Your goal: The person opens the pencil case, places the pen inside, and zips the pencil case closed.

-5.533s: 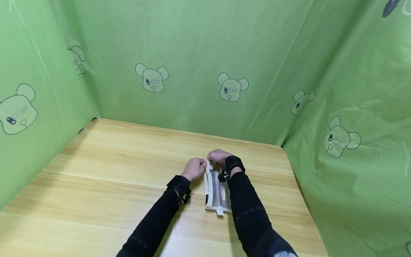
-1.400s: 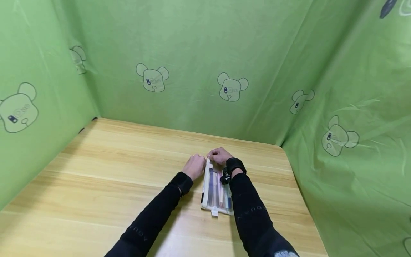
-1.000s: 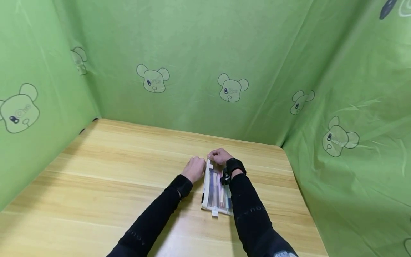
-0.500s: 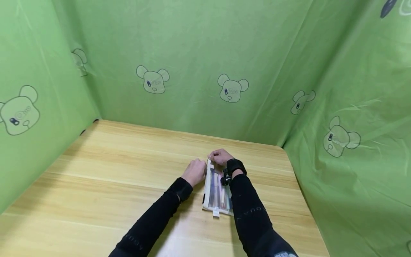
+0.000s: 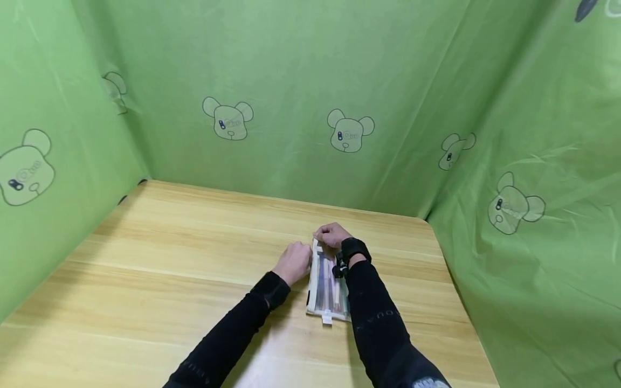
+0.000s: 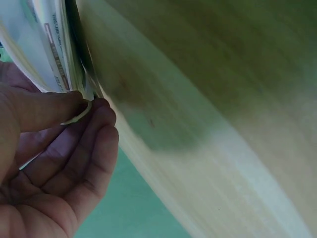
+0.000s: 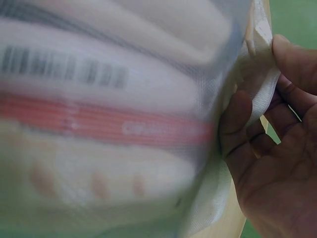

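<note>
A see-through mesh pencil case (image 5: 320, 288) with a cream zip edge lies on the table, several pens and pencils showing through it. My left hand (image 5: 294, 262) is at its left long side. In the left wrist view, the thumb and curled fingers of that hand pinch a thin pale zipper pull (image 6: 79, 116) beside the zip edge. My right hand (image 5: 332, 235) grips the far corner of the case. Up close in the right wrist view, its thumb and fingers hold the cream fabric end (image 7: 262, 94). My right forearm covers part of the case's right side.
The wood-grain table (image 5: 170, 280) extends widely to the left of the case. Green cloth (image 5: 286, 70) printed with bear heads stands behind it and at both sides. A white tab (image 5: 327, 319) sticks out from the case's near end.
Over the last second or so my left hand slides slightly toward me along the case's left edge. My right hand stays at the far corner. Pens show more clearly than several seconds ago.
</note>
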Demonstrator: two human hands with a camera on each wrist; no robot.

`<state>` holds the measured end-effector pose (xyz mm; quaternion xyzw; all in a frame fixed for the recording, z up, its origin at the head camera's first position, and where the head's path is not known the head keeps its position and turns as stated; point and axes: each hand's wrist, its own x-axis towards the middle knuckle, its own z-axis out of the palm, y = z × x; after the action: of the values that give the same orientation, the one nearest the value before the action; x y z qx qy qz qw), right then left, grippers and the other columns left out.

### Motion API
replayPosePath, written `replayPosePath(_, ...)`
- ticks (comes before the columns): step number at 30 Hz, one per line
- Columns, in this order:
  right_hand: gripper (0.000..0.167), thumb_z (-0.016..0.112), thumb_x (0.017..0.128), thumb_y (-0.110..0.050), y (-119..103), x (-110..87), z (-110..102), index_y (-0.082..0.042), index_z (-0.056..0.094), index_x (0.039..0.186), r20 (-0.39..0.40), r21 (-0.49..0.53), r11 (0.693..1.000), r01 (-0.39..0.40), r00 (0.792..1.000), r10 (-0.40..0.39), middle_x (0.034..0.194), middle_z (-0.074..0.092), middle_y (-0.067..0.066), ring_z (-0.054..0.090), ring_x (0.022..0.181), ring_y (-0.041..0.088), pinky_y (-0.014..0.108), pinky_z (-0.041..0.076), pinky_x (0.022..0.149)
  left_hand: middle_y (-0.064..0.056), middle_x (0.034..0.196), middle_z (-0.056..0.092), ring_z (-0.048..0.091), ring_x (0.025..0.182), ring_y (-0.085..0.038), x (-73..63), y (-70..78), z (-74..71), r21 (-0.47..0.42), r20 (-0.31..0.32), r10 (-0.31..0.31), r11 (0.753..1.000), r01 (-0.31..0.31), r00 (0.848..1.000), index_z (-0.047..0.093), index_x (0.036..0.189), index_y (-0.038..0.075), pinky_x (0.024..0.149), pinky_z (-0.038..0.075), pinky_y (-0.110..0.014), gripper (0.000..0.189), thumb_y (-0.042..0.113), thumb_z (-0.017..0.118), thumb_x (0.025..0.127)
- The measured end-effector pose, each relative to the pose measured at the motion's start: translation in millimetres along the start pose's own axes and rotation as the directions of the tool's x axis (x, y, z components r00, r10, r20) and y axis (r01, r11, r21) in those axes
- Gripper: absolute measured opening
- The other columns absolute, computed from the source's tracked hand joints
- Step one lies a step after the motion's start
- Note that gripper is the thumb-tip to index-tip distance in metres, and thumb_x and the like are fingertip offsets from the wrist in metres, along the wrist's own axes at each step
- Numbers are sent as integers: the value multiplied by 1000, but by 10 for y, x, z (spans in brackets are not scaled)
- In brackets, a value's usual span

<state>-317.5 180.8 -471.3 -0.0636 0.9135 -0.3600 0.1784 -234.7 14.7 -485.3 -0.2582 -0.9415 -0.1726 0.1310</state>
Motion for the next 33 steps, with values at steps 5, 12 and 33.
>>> replayPosePath(5, 29, 53, 105, -27, -37, -40, 9, -6, 71, 100, 4, 15, 1000, -6, 1000, 6, 71, 54, 1, 49, 57, 13, 26, 44, 56, -5, 62, 59, 55, 59, -17, -52, 13, -4, 16, -7, 11, 1000, -11, 1000, 59, 68, 8, 53, 51, -30, 21, 1, 75, 79)
replayPosePath(12, 29, 54, 105, -28, -27, -18, 48, -6, 70, 96, 24, 42, 999, -24, 999, 23, 70, 53, 2, 49, 56, 14, 26, 45, 55, -7, 65, 61, 59, 62, -20, -116, 33, -18, 32, 7, 4, 999, -4, 1000, 61, 70, 8, 55, 52, -32, 19, 2, 76, 78)
replayPosePath(33, 29, 49, 107, -22, -128, -136, 7, -2, 71, 105, 25, 10, 999, 33, 999, -34, 86, 60, 4, 47, 64, 14, 24, 42, 62, -4, 64, 61, 55, 58, -16, -214, 127, -83, -30, 31, -8, 1000, 9, 999, 66, 77, 8, 53, 49, -28, 11, 2, 75, 80)
